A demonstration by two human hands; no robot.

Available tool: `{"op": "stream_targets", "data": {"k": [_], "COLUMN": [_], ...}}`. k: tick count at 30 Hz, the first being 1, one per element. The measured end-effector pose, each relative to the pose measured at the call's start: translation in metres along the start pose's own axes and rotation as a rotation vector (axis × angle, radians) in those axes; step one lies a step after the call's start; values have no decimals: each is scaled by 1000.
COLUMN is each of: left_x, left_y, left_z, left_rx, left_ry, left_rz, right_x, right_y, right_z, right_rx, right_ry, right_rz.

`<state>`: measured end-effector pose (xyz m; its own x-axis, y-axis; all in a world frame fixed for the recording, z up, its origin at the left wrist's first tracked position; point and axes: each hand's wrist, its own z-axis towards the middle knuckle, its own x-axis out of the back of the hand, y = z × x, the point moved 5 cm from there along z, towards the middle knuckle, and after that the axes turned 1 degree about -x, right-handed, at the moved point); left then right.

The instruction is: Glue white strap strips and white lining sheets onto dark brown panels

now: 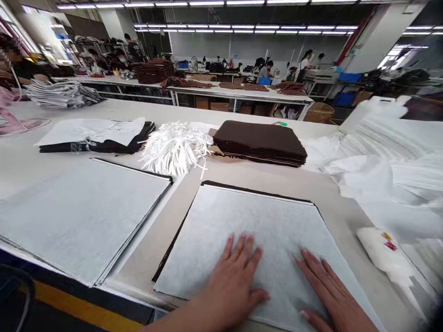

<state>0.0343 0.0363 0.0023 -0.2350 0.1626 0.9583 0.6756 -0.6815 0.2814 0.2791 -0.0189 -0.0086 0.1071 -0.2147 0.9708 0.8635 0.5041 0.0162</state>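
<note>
My left hand [235, 281] lies flat, fingers a little apart, on a pale grey-white sheet [263, 221]. Farther right, my right hand [328, 290] rests on the same sheet with its fingers stretched out and thumb apart. Beneath the sheet, dark fabric shows as a thin border along the back and left edges, with a white strip running along the back edge. To the left lies a second stack topped by a similar pale sheet [79, 212], also edged in black. Neither hand grips anything.
Behind the sheets are a heap of white strips [176, 147], a stack of dark brown fabric pieces [259, 140] and black pieces under white paper [93, 131]. White sheets [398, 157] and a white bag [384, 251] lie at right. Several people work farther back.
</note>
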Motion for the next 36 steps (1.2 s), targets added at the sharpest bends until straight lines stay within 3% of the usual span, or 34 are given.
{"op": "stream_targets", "data": {"k": [3,6,9,11,13,17,19,23,26,30,33,36], "left_x": [4,15,28,35,41,39,31,15,17,36,57,77], "left_y": [-26,-47,-70,-87,-105,-139,-154,-182,-205,-221,-233,-245], "left_z": [-43,-86,-107,-97,-71,-22,-20,-41,-35,11,39,51], "left_rx": [95,105,130,159,168,160,157,210,309,278,284,294], "left_ry": [102,236,322,357,378,326,294,299,298,180,135,101], "left_rz": [196,441,570,566,511,374,320,288,250,72,-30,-81], "right_x": [-10,-15,-16,-13,-11,-20,-28,-28,-9,39,61,63], "right_y": [11,26,47,62,75,86,89,98,112,156,193,213], "right_z": [-9,-19,-21,-12,3,26,22,-3,-5,13,12,-6], "right_rx": [-31,-63,-151,-242,-306,-316,-324,-405,-478,-540,-490,-361], "right_ry": [-18,-22,-75,-86,-38,7,-12,-17,11,123,0,-188], "right_rz": [88,156,166,134,98,87,88,77,84,-2,-78,-61]}}
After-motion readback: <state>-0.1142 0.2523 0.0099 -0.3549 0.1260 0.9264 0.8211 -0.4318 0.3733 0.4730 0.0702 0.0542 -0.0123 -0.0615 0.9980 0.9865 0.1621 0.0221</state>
